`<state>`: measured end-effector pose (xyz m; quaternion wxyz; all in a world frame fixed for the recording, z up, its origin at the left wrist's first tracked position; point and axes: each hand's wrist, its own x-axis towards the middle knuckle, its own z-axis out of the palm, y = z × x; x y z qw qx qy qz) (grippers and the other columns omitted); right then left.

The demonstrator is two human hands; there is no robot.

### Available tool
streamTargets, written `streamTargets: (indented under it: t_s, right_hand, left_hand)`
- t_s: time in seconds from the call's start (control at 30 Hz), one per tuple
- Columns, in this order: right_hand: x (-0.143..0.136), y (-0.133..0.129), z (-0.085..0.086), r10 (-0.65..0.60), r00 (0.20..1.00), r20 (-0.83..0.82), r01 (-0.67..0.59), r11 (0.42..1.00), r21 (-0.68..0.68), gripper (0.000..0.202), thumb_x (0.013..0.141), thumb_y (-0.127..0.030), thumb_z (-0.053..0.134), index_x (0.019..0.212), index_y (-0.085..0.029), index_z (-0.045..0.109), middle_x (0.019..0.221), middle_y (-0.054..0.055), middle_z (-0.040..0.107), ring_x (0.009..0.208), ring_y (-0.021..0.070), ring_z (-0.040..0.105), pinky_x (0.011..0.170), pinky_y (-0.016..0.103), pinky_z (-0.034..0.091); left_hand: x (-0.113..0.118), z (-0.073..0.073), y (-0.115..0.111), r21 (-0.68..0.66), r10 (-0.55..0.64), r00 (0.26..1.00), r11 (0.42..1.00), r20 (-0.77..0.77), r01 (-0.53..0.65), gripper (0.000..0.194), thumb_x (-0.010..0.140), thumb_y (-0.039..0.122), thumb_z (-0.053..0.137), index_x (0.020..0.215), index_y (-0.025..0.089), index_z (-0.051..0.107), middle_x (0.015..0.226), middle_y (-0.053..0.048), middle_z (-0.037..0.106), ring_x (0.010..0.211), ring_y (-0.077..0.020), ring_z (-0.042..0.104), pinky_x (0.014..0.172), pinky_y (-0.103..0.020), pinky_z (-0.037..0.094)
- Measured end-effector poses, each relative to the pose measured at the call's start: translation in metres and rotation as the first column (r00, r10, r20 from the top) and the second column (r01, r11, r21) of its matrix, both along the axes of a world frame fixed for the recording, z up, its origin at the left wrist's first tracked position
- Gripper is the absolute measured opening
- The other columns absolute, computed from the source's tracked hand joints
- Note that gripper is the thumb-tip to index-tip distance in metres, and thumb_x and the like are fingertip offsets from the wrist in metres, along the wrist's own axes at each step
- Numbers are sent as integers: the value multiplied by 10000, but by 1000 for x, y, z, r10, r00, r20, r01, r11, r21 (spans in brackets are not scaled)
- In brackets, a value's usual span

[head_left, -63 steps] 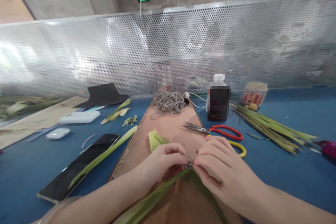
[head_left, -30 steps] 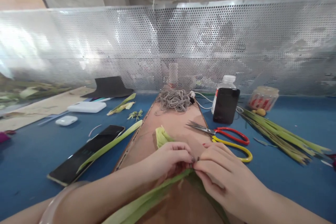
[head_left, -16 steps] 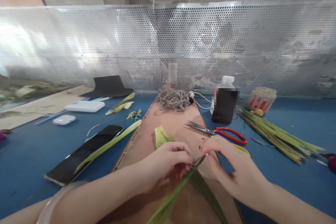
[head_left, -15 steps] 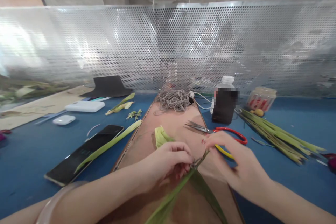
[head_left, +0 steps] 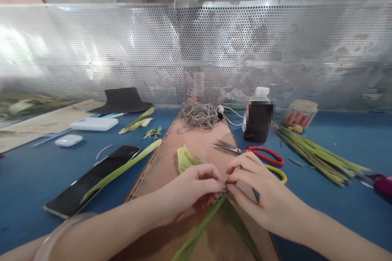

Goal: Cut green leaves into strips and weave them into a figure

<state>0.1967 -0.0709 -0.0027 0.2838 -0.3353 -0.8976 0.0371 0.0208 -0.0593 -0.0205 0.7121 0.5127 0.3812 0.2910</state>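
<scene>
Over the brown board, my left hand pinches the gathered upper end of long green leaves, which spread into two strips toward me. My right hand is closed at the same spot, its thumb and fingertips meeting close to the left fingers. The fingers partly hide the small dark, twisted end where the leaves join. A folded pale-green leaf piece lies on the board just beyond my left hand. Behind my right hand rest scissors with one red and one yellow handle loop, their blades pointing left.
A heap of grey cord sits at the board's far end. To the right are a dark bottle, a jar and green stalks. Leftward lie a phone under a leaf strip, and white cases. A perforated metal screen stands behind.
My right hand has moved left and slightly down, from the leaves' raised tip to beside my left fingertips. My left hand keeps its pinch. The view has shifted slightly.
</scene>
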Motion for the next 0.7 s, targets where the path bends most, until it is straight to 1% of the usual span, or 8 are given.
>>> streamTargets:
  t_s: [0.13,0.33,0.43,0.57,0.7]
  right_hand:
    - [3,3,-2,25,999,-45,-28,998,-58,132,797,-95,453,729,-168,539,833,59,530,794,156,487,725,308,443]
    - [-1,2,-5,35,990,-137,-40,999,-31,124,798,-96,465,747,-173,549,788,45,551,731,137,522,661,267,451]
    - [-1,1,-6,19,983,-184,-31,998,-61,135,805,-96,461,752,-175,558,772,38,560,694,124,529,629,244,454]
    - [-2,1,-6,-4,975,-223,-22,993,-115,133,807,-98,472,756,-178,566,771,30,563,704,122,537,634,237,455]
    - [-1,3,-9,-33,972,-233,3,992,-130,126,804,-105,482,779,-186,575,772,29,575,719,132,541,642,248,455]
  left_hand:
    - [0,2,-2,39,-10,1000,999,-23,11,73,698,205,548,661,169,495,547,50,462,489,-64,388,468,-195,248]
    - [2,-2,-1,85,10,1000,996,-7,-9,74,680,182,556,648,168,490,534,56,488,458,-59,381,458,-200,236]
    - [2,-2,-1,71,29,1000,997,10,-30,76,676,185,567,644,167,499,536,58,495,453,-56,383,458,-199,235]
    - [1,0,0,36,29,999,999,24,-29,80,664,190,588,632,156,523,544,49,520,472,-58,418,472,-192,262]
    - [1,1,0,-49,35,997,998,72,-31,87,643,194,616,625,151,543,565,39,543,493,-60,446,496,-184,294]
